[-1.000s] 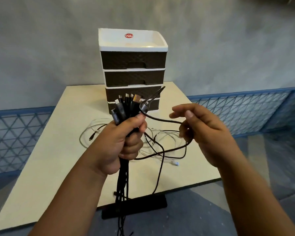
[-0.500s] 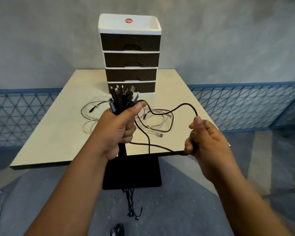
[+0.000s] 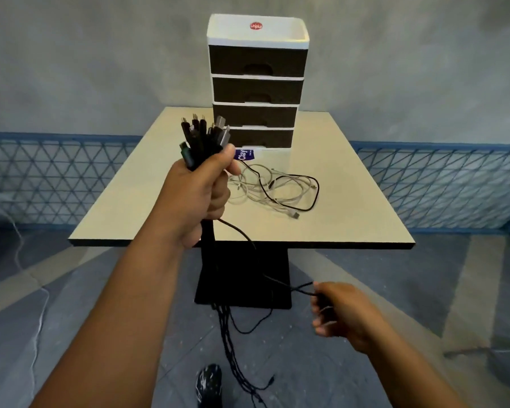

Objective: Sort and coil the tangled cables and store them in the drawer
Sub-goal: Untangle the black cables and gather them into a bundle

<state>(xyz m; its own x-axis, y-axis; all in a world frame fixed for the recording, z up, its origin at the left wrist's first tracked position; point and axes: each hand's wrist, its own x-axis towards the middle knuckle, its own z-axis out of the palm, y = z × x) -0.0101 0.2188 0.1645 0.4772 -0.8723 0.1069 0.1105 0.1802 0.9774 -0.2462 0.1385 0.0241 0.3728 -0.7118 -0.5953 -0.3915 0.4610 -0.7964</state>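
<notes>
1. Since half a second ago the right hand (image 3: 340, 315) has dropped from mid-frame to the lower right, drawing one thin black cable (image 3: 239, 231) down and away from the bundle, below the edge of the surface.
2. At centre left, the left hand (image 3: 200, 195) holds a full grip around the bundle of black cables (image 3: 206, 139); their plug ends fan upward and their tails hang in a loose twist to the floor.
3. The right hand's grip is blurred; its fingers look curled around the cable.
4. My advice: keep the left fist firm and slide the right hand steadily along the strand, so it comes free without tightening the twist below.
5. Thin white and black cords (image 3: 274, 187) lie looped on the smooth cream square surface (image 3: 351, 201), in front of the white-framed plastic four-drawer unit with dark fronts (image 3: 256, 83), all drawers closed.
</notes>
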